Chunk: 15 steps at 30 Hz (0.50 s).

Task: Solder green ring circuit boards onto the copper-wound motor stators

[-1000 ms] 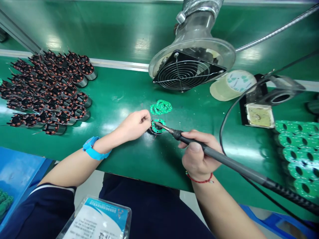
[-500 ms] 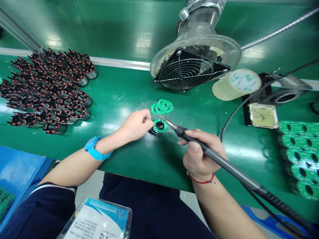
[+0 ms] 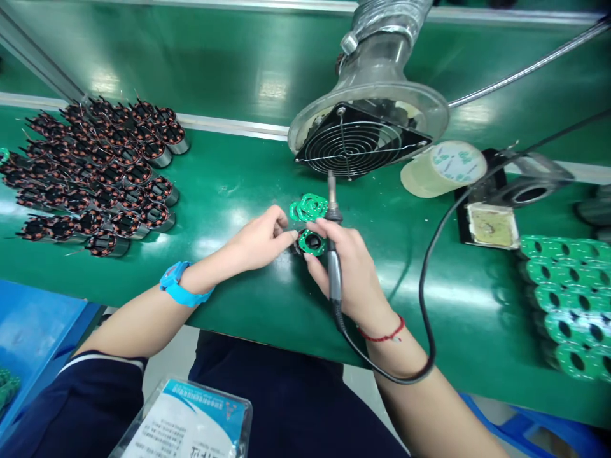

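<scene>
Midway along the bench's front sits a motor stator (image 3: 296,247), capped by a green ring-shaped circuit board (image 3: 304,242) with a dark hole in its middle. My left hand (image 3: 260,245) is closed at the stator's left side, thumb and fingertips against its edge. In my right hand (image 3: 356,273) is a soldering iron (image 3: 335,277), its tip pointing away from me, while the thumb and index finger reach to the board's right side. Just behind the stator lie several loose green ring boards (image 3: 312,207).
Rows of copper-wound stators (image 3: 109,168) stand at the left. A fume extractor fan (image 3: 353,143) hangs above the back. To the right are a tape roll (image 3: 439,168), a soldering stand with a sponge (image 3: 491,226) and board-topped stators (image 3: 568,299). The iron's cable (image 3: 424,299) loops over my right forearm.
My right hand has moved left to the board, and the soldering iron has swung from slanting across the stator to pointing away from me. My left hand stays at the stator.
</scene>
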Available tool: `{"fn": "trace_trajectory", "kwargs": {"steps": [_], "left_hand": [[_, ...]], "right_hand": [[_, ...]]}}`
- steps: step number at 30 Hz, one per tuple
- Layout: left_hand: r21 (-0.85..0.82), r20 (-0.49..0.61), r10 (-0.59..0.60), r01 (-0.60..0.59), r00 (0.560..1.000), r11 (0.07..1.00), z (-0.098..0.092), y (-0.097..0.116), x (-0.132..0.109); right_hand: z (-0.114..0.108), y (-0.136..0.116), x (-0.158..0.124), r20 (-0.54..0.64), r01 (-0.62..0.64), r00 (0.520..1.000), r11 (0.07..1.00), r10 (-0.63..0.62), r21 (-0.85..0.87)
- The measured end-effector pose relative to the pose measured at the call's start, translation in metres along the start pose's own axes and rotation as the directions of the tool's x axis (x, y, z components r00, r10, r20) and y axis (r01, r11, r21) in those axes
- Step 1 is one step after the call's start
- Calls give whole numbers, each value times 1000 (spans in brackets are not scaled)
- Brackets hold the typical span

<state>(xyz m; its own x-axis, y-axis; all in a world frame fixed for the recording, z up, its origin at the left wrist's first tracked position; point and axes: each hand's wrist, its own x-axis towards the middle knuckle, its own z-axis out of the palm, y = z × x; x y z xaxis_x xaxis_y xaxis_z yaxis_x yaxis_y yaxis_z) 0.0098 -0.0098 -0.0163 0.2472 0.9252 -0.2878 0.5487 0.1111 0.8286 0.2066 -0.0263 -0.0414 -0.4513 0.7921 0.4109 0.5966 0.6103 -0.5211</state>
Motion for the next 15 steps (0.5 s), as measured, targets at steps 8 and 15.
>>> {"fn": "trace_trajectory", "kwargs": {"steps": [8, 15], "left_hand": [[46, 38, 218, -219, 975, 975, -2, 1, -2], [-136, 31, 142, -136, 989, 981, 0, 0, 0]], "right_hand": [[1, 8, -9, -79, -32, 996, 999, 34, 24], [4, -5, -4, -66, 50, 996, 997, -53, -59]]}}
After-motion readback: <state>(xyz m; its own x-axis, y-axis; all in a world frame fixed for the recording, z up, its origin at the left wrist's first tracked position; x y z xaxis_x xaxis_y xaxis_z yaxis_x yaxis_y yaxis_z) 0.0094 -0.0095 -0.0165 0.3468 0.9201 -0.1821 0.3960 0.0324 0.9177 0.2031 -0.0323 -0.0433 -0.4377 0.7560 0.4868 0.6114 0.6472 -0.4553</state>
